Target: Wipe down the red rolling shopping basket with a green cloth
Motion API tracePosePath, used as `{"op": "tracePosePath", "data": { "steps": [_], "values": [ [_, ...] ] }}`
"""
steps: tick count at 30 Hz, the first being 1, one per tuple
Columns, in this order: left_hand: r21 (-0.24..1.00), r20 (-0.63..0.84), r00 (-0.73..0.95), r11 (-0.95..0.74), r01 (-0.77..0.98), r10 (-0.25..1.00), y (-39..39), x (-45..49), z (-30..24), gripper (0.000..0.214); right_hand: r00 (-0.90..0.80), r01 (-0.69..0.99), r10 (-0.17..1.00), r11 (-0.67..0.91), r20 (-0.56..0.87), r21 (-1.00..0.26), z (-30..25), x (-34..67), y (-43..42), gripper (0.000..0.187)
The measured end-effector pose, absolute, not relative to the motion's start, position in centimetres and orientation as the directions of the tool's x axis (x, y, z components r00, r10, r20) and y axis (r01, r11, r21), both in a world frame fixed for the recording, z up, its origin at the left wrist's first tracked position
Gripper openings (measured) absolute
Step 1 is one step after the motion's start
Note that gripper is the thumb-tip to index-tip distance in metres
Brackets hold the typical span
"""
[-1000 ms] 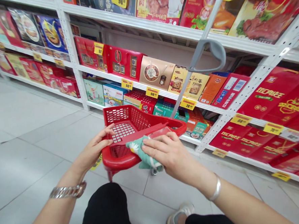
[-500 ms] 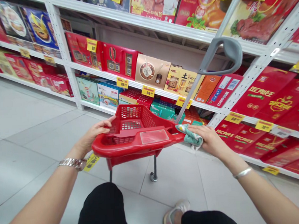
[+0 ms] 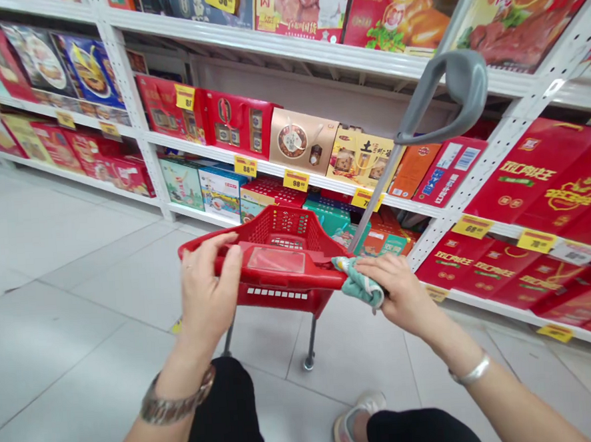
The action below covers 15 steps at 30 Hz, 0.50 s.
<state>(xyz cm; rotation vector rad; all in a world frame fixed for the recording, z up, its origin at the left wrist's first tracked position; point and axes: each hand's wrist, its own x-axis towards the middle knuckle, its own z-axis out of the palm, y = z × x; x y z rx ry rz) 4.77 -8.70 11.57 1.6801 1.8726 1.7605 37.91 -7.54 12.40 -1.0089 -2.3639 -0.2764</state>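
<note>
A small red plastic shopping cart (image 3: 279, 282) stands in front of me, its handle bar toward me. My left hand (image 3: 212, 286) is at the left end of the handle, fingers over the top and thumb on the near side, with red plastic between them. A metal watch is on that wrist. My right hand (image 3: 400, 288) presses a green-and-white cloth (image 3: 362, 283) around the right end of the handle. Its fingers are closed over the cloth. A grey pole (image 3: 378, 189) with a grey loop grip (image 3: 443, 98) rises from the cart's right side.
White metal shelves (image 3: 314, 40) run behind the cart, stacked with boxed gift foods and yellow price tags. Red gift boxes (image 3: 523, 174) fill the right side. Grey floor tiles (image 3: 82, 327) lie below, with my knees and one shoe (image 3: 357, 417) beneath the cart.
My left hand has moved from the cart's left side up and right onto the handle. The cart has turned slightly, and my right hand with the cloth has shifted left with the handle end.
</note>
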Motion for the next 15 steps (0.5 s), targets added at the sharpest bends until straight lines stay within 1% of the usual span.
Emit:
{"op": "tracePosePath", "data": {
  "steps": [3, 5, 7, 9, 12, 14, 15],
  "values": [
    [0.667, 0.575, -0.245, -0.273, 0.693, 0.781, -8.2, 7.0, 11.7, 0.038, -0.607, 0.645, 0.542, 0.763, 0.581, -0.038, 12.7, 34.3, -9.4, 0.043],
    [0.612, 0.594, -0.225, -0.253, 0.749, 0.772, -7.4, 7.2, 11.4, 0.036, -0.623, 0.6, 0.512, 0.798, 0.591, -0.06, 12.5, 32.0, -10.6, 0.045],
    [0.57, 0.625, -0.247, -0.216, 0.793, 0.741, -6.8, 6.2, 11.0, 0.033, -0.637, 0.569, 0.478, 0.821, 0.604, -0.05, 11.9, 30.0, -11.4, 0.045],
    [0.559, 0.631, -0.257, -0.198, 0.805, 0.732, -6.4, 4.4, 10.7, 0.031, -0.652, 0.549, 0.426, 0.836, 0.628, 0.004, 11.1, 28.9, -11.7, 0.043],
    [0.575, 0.606, -0.197, -0.253, 0.778, 0.771, -5.9, 1.1, 10.6, 0.033, -0.654, 0.55, 0.368, 0.831, 0.661, 0.081, 9.6, 28.8, -11.5, 0.04],
    [0.597, 0.572, -0.178, -0.258, 0.759, 0.801, -5.6, -0.5, 10.7, 0.037, -0.65, 0.571, 0.389, 0.817, 0.653, 0.081, 8.7, 29.7, -11.1, 0.042],
    [0.608, 0.553, -0.193, -0.235, 0.759, 0.81, -5.5, -1.0, 10.8, 0.04, -0.653, 0.581, 0.413, 0.81, 0.635, 0.071, 8.3, 30.3, -10.8, 0.045]
  ]
}}
